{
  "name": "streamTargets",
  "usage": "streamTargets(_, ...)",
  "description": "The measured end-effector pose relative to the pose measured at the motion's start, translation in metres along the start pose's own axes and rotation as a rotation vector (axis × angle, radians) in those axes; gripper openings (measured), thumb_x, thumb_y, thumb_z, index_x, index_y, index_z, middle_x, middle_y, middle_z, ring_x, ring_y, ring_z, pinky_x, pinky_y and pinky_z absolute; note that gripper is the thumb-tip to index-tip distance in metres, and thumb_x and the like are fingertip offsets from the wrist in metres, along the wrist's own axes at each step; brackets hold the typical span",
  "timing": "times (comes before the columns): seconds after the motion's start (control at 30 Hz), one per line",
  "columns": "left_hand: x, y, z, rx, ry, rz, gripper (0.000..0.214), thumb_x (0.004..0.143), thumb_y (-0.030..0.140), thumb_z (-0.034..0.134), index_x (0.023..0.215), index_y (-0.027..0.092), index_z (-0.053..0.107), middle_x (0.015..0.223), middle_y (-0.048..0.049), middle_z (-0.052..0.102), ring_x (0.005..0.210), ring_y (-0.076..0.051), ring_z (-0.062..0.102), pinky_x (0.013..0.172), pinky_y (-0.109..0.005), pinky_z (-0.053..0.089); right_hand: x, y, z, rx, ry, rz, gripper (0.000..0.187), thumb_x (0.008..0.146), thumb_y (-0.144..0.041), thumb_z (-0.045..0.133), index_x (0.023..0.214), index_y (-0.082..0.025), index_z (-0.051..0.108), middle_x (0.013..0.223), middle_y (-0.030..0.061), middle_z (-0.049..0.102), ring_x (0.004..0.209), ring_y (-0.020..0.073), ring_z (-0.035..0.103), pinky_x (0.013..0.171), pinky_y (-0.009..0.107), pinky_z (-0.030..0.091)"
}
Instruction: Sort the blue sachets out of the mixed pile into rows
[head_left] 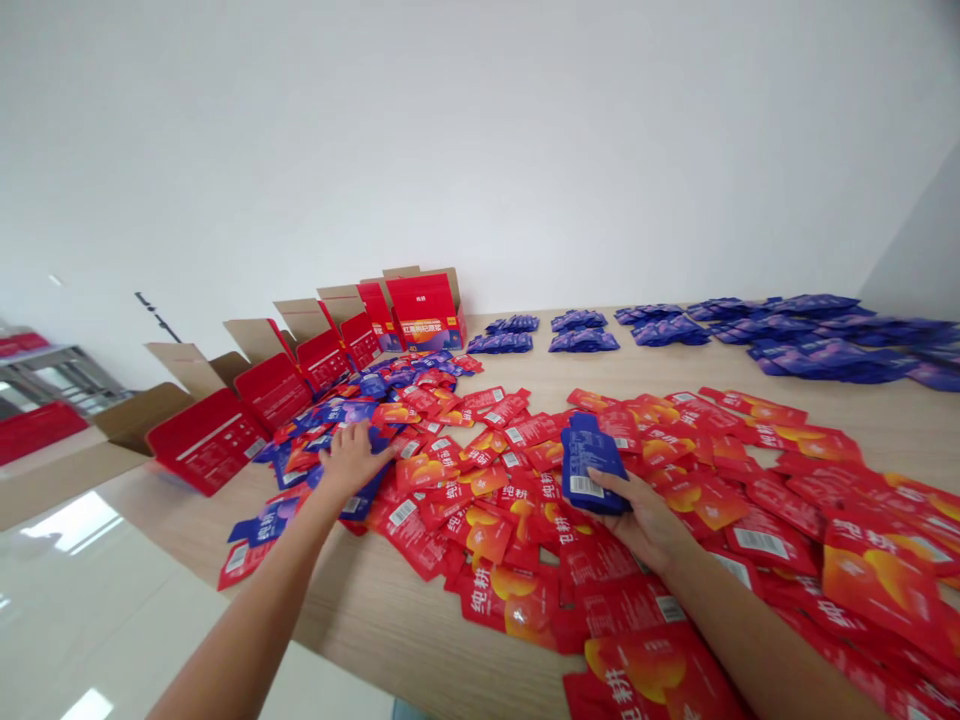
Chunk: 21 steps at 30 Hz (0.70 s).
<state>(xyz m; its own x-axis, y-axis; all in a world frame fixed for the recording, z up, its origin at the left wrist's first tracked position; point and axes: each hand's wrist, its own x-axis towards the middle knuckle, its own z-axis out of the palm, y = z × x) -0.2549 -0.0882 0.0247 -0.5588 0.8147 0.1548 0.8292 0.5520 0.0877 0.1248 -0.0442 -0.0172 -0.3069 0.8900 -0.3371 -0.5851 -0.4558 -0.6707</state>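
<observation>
In my right hand [637, 510] is a small stack of blue pouches [591, 455], thumb on top and fingers beneath, held above the spread of red pouches [517, 590]. The top one shows its barcode side. My left hand [352, 460] reaches into the mixed pile on the left, palm down with thumb and fingers apart. It rests on or just over a blue pouch [365, 497], which it partly covers. Blue pouches [345, 410] and red ones lie jumbled around this hand.
Open red cartons [202, 440] stand along the table's left edge, flaps raised, up to a carton [424, 315] at the back. Stacks of blue pouches [585, 340] line the wall side, with a larger heap [832, 345] at right. The wooden table [360, 610] ends above a glossy floor.
</observation>
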Motion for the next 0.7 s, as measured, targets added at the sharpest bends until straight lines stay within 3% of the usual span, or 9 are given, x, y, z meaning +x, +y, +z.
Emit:
streamTargets(0.1, -0.017, -0.026, 0.006, 0.075, -0.176, -0.036, 0.091, 0.075, 0.060, 0.053, 0.148, 0.017, 0.020, 0.154, -0.0208, 0.021, 0.140, -0.043, 0.020, 0.101, -0.067, 0.027, 0.000, 0.001, 0.001, -0.001, 0.003, 0.001, 0.025, 0.060, -0.008, 0.079, 0.081, -0.014, 0.066, 0.073, 0.0031, 0.074, 0.064, 0.0168, 0.069, 0.054, 0.026, 0.061)
streamTargets(0.17, -0.023, -0.029, 0.012, 0.097, -0.202, 0.003, 0.089, 0.078, 0.058, 0.049, 0.150, 0.016, 0.015, 0.154, -0.0202, 0.021, 0.139, -0.041, 0.022, 0.101, -0.064, 0.029, 0.001, 0.001, 0.001, -0.001, 0.006, 0.002, 0.026, 0.061, -0.008, 0.079, 0.082, -0.014, 0.066, 0.075, 0.0035, 0.074, 0.066, 0.0175, 0.070, 0.056, 0.028, 0.061)
streamTargets(0.33, -0.019, -0.003, 0.028, 0.134, -0.009, 0.249, 0.063, 0.089, 0.035, 0.036, 0.147, 0.013, 0.025, 0.147, -0.0174, 0.038, 0.131, -0.035, 0.038, 0.100, -0.050, 0.037, 0.002, 0.001, -0.001, 0.008, -0.002, 0.000, 0.026, 0.062, -0.008, 0.077, 0.083, -0.015, 0.065, 0.078, 0.0047, 0.074, 0.069, 0.0185, 0.070, 0.060, 0.030, 0.062)
streamTargets(0.47, -0.008, 0.022, 0.036, 0.130, 0.114, 0.410, 0.059, 0.084, 0.018, 0.038, 0.142, 0.006, 0.032, 0.134, -0.0194, 0.052, 0.120, -0.031, 0.049, 0.098, -0.043, 0.040, 0.003, 0.002, -0.002, 0.009, -0.011, 0.001, 0.028, 0.062, -0.009, 0.077, 0.087, -0.015, 0.064, 0.081, 0.0051, 0.074, 0.070, 0.0188, 0.070, 0.062, 0.032, 0.062)
streamTargets(0.6, 0.009, 0.036, 0.034, 0.144, 0.057, 0.563, 0.061, 0.078, 0.007, 0.039, 0.139, 0.004, 0.036, 0.126, -0.0192, 0.059, 0.116, -0.026, 0.055, 0.099, -0.035, 0.041, 0.003, 0.001, -0.002, 0.007, -0.019, -0.004, 0.033, 0.063, -0.009, 0.077, 0.092, -0.015, 0.063, 0.078, 0.0041, 0.073, 0.068, 0.0177, 0.069, 0.059, 0.029, 0.060)
streamTargets(0.7, 0.024, 0.037, 0.023, 0.173, -0.034, 0.569, 0.054, 0.077, 0.002, 0.036, 0.130, 0.008, 0.048, 0.121, -0.0174, 0.063, 0.112, -0.023, 0.060, 0.096, -0.032, 0.044, 0.002, 0.001, 0.000, 0.018, -0.027, -0.002, 0.034, 0.062, -0.009, 0.076, 0.093, -0.015, 0.063, 0.075, 0.0025, 0.073, 0.065, 0.0161, 0.068, 0.057, 0.027, 0.059)
